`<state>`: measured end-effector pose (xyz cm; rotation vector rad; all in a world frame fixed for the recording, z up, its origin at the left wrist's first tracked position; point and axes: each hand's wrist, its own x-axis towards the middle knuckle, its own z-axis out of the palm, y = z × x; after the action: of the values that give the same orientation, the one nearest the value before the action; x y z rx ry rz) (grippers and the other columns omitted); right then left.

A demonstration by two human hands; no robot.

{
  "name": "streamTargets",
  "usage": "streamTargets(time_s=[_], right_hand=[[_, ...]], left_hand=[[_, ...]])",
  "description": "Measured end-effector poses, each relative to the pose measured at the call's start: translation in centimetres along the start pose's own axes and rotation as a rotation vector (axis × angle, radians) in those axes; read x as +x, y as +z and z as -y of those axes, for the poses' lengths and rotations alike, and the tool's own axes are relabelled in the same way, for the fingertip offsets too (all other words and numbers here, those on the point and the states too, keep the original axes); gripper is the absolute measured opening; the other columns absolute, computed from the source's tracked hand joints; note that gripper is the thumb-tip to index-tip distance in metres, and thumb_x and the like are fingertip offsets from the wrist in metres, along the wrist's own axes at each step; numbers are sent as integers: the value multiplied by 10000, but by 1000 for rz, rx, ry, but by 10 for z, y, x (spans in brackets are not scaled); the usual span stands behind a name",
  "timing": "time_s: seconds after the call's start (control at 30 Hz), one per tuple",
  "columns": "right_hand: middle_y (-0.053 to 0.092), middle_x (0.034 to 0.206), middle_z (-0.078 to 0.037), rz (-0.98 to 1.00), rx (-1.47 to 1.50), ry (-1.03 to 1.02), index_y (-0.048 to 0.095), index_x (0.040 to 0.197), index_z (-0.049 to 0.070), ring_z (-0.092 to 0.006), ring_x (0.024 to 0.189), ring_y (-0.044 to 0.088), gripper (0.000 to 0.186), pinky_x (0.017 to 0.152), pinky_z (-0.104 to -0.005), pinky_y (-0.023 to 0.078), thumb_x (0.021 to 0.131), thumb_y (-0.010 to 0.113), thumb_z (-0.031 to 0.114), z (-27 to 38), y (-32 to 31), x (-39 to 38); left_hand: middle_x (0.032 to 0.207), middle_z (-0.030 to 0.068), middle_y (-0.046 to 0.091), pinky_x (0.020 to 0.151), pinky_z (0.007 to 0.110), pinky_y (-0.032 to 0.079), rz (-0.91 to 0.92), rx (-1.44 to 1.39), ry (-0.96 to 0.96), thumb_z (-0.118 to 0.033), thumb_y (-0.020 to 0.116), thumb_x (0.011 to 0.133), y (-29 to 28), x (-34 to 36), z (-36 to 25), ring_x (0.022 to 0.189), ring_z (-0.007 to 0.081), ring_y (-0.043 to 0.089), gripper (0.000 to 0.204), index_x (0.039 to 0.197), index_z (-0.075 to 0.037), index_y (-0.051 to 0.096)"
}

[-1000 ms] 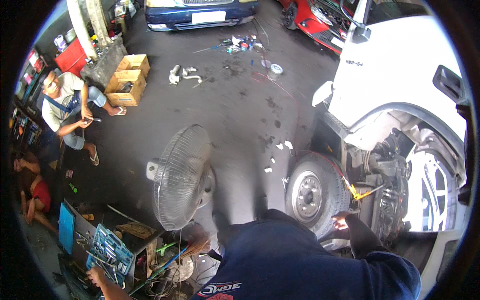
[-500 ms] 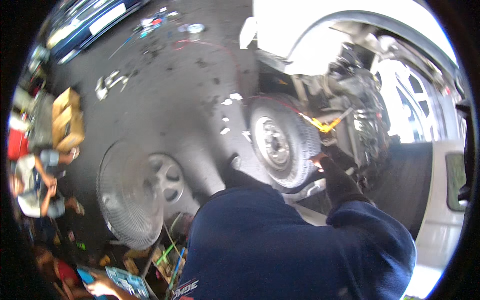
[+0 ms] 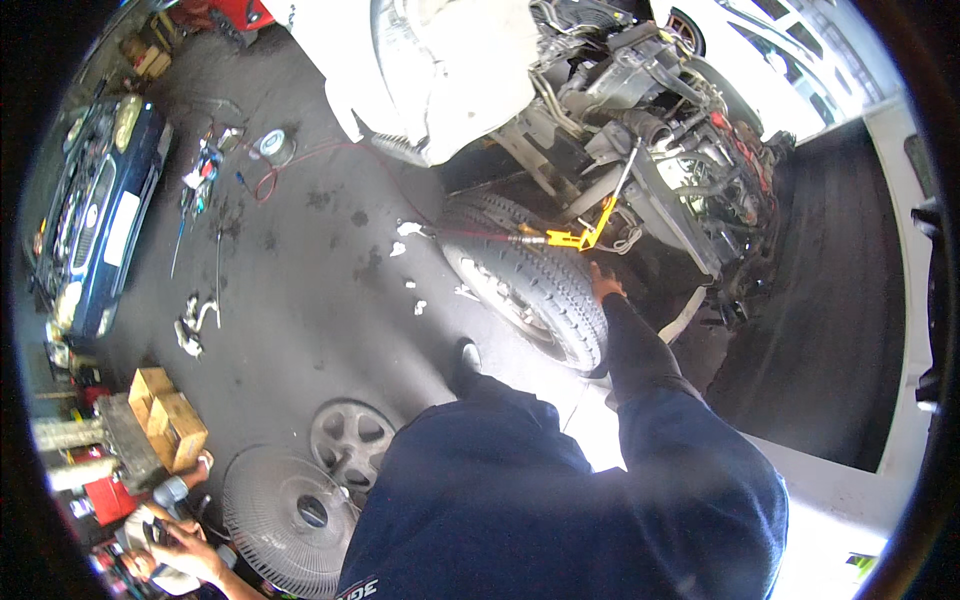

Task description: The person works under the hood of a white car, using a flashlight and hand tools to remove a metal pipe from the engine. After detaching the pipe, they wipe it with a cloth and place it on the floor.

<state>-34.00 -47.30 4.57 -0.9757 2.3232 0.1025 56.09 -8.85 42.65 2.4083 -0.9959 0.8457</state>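
My right hand, at the end of a dark sleeve, rests against the tread of a wheel with a black tyre. Its fingers are stretched out along the rubber and hold nothing. The wheel stands on the floor beside the exposed underparts of a white vehicle. Just above my hand is an orange-yellow angled fitting, with a red hose on one side and a metal rod rising from the other. My left hand is out of view.
A standing fan and a loose alloy rim are at my left. Beyond them are cardboard boxes and another person's hand. A dark blue car stands far left. White scraps and a hose lie on the floor.
My view has swung, bringing the vehicle's underparts and the blue car further in. The wheel now shows more tread and less of its face. My right hand is still against the tyre.
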Motion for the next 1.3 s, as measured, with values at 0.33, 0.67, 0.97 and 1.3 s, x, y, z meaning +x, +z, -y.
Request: streamTargets(time_s=[0.33, 0.67, 0.97, 1.3], right_hand=[[499, 1551, -175, -8, -186, -163, 537, 1501, 121, -395, 1477, 406, 821, 1182, -576, 362, 938, 538, 719, 45, -71, -106], [680, 1246, -116, -355, -230, -681, 697, 1228, 134, -294, 1199, 616, 393, 983, -472, 480, 873, 678, 301, 216, -54, -90], [744, 1278, -80, 178, -231, -412, 797, 1189, 171, -300, 1208, 697, 364, 897, -521, 574, 856, 784, 315, 252, -55, -40], [725, 1288, -149, 40, -133, -331, 736, 1271, 103, -388, 1180, 697, 350, 878, -585, 571, 955, 656, 230, 264, -16, -22]], left_hand=[[1352, 222, 561, 1075, 446, 442, 410, -396, 268, -128, 553, 1043, 149, 50, -237, 1211, 343, 570, 409, 1412, 39, 491], [1209, 170, 672, 860, 395, 544, 991, -819, 741, -37, 677, 946, 208, -9, -464, 974, 278, 681, 473, 1401, -36, 546], [1142, 185, 710, 778, 354, 567, 1357, -843, 898, -124, 730, 944, 233, -21, -553, 906, 245, 710, 460, 1351, 35, 587], [1107, 178, 727, 803, 366, 586, 1373, -680, 1070, -156, 760, 926, 274, -11, -570, 902, 268, 736, 443, 1309, 13, 613]])
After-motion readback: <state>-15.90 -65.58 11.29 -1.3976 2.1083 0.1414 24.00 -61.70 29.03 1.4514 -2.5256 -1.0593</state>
